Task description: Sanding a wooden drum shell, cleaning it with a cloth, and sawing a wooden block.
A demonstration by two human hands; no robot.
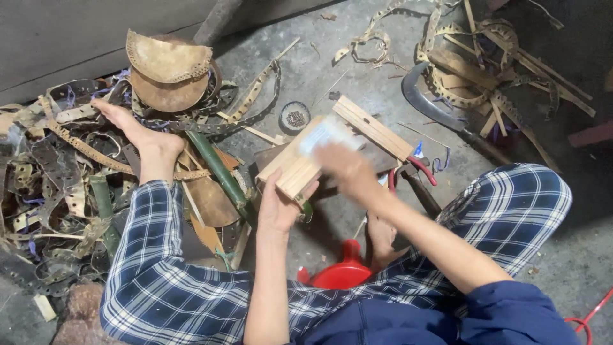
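My left hand [278, 207] grips the near end of the small wooden frame [306, 160] over the floor. My right hand [345, 167] is blurred, so I can't tell its grip. I'd brace the frame firmly and rub evenly.

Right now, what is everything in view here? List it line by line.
slat panel: one, pale wood, centre, held at its near end by the left hand
sickle: one, dark blade, upper right on the floor
tin of nails: one, round, grey, above the panel
pliers: one, red handles, right of the panel
bamboo stalks: several, green, left of centre
punched strips: a heap, brown and grey, left; more upper right
curved shells: two, tan, upper left
red stool: one, under the person
left hand: grips the panel
right hand: blurred, over the panel; whether it holds anything cannot be told
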